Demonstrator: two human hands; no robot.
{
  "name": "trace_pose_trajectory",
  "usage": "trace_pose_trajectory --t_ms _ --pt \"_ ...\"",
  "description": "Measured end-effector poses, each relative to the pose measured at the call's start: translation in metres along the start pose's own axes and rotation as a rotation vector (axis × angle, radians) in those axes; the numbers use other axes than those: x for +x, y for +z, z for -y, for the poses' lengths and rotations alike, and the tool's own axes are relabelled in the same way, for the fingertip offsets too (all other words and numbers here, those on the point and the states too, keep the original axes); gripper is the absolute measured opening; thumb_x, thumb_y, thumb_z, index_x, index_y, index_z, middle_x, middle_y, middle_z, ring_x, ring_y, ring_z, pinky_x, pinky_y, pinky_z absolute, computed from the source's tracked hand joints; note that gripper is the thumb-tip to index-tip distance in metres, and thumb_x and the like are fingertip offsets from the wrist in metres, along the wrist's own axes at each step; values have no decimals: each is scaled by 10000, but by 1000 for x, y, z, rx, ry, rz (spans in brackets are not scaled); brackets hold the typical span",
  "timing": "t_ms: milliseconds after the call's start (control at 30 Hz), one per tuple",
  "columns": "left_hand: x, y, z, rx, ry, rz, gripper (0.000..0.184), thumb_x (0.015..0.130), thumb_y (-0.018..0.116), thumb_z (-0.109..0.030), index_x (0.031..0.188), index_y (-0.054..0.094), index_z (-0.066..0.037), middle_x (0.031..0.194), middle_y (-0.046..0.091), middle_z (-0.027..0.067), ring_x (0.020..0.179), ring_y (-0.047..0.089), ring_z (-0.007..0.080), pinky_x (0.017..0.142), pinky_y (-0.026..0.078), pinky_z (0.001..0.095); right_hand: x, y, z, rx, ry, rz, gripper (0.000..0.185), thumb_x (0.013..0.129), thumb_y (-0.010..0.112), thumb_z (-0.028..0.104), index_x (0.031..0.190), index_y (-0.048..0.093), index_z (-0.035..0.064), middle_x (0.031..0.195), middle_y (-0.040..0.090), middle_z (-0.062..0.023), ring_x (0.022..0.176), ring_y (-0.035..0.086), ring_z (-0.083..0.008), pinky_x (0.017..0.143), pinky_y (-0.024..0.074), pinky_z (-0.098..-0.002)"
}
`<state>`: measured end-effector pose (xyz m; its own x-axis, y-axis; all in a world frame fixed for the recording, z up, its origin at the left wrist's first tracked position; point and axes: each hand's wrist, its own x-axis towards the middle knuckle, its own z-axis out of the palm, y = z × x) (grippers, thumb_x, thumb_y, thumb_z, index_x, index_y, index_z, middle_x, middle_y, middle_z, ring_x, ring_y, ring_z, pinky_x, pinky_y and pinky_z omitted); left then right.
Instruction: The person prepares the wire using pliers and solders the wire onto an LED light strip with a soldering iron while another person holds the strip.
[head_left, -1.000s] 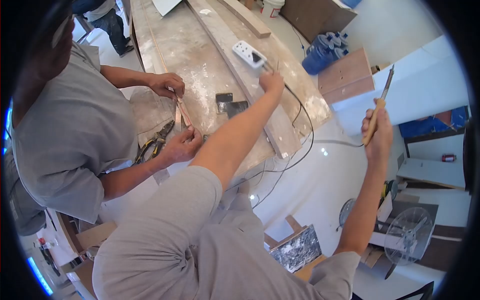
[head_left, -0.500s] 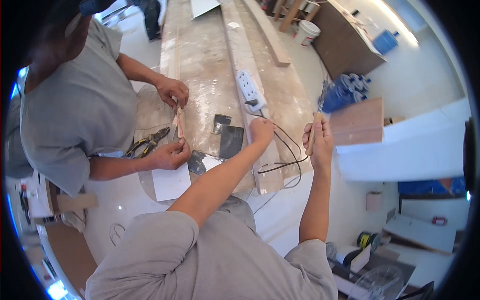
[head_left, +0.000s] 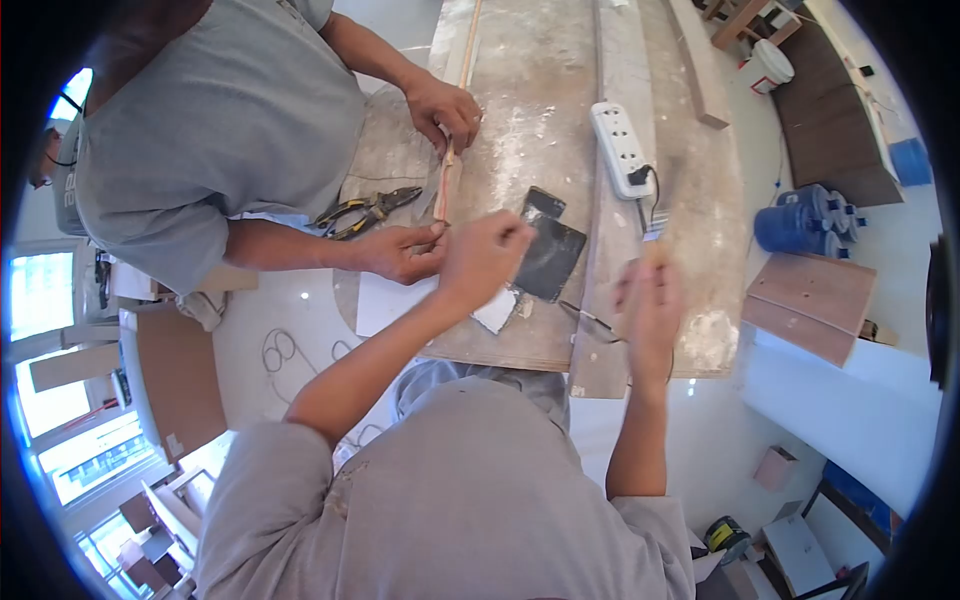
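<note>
My right hand, blurred by motion, is wrapped round the wooden handle of a soldering iron whose metal shaft points away from me. Its dark cord hangs about the plank below. My left hand is over the table with fingers curled together; blur hides anything in them. It is close to a co-worker's hand. That person's other hand is farther up, and between the two runs a thin strip with a reddish wire. Dark sheets like sandpaper lie right of my left hand.
A white power strip with a black plug sits on a long plank. Yellow-black pliers lie near the co-worker. Another plank is at the far right of the table. Blue water bottles stand on the floor beyond.
My left hand has moved from the cord over the plank leftward to near the co-worker's hand. My right hand has brought the soldering iron in over the table. The view has shifted.
</note>
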<state>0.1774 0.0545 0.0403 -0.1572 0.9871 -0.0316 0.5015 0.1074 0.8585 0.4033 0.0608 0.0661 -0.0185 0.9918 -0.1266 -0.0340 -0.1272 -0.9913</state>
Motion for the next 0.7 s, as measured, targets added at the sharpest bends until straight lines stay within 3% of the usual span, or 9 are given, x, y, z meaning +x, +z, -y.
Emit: trace_pose_trajectory --t_ms 67,167,267,333,433,533,700 --pt "-8 -36 15 161 95 -246 209 881 691 -188 890 711 20 750 695 166 687 685 298 666 522 383 -22 38 -18 -3 142 165 225 1057 507 202 1165 579 18 844 561 -16 729 553 -83 672 484 -250" --pt "3 -73 25 255 -111 -248 217 883 680 -192 884 724 21 767 702 181 703 694 319 678 527 390 -25 70 -62 -149 55 245 257 1020 566 190 1168 600 -17 907 587 -89 808 591 -174 736 492 -314" --pt "21 -77 25 339 -231 -253 287 900 688 -249 914 727 35 719 696 176 640 678 230 637 520 343 -11 86 -69 -300 -25 245 252 977 614 158 1137 612 -36 960 596 -157 842 604 -254 749 491 -356" --pt "30 -72 23 321 -312 -251 278 874 690 -250 881 729 25 755 704 196 686 698 308 661 531 389 -2 93 -71 -350 -21 261 244 943 642 129 1113 619 -44 979 593 -192 847 605 -299 749 490 -375" --pt "37 -61 36 346 -315 -265 265 858 691 -246 845 726 17 763 707 204 701 709 347 666 537 418 3 98 -74 -442 -64 304 239 935 662 115 1117 627 -37 977 598 -137 811 594 -197 727 487 -309" --pt "39 -59 43 333 -344 -248 248 857 688 -228 820 716 16 752 704 203 695 707 346 659 537 420 9 104 -73 -414 -30 317 260 889 678 87 1107 619 -42 948 584 -196 821 606 -327 743 491 -395" --pt "43 -59 41 289 -383 -241 224 859 689 -199 797 700 15 726 694 192 672 697 341 635 528 416 19 108 -79 -369 11 358 256 884 677 62 1112 619 -40 952 585 -201 820 608 -336 742 494 -400"
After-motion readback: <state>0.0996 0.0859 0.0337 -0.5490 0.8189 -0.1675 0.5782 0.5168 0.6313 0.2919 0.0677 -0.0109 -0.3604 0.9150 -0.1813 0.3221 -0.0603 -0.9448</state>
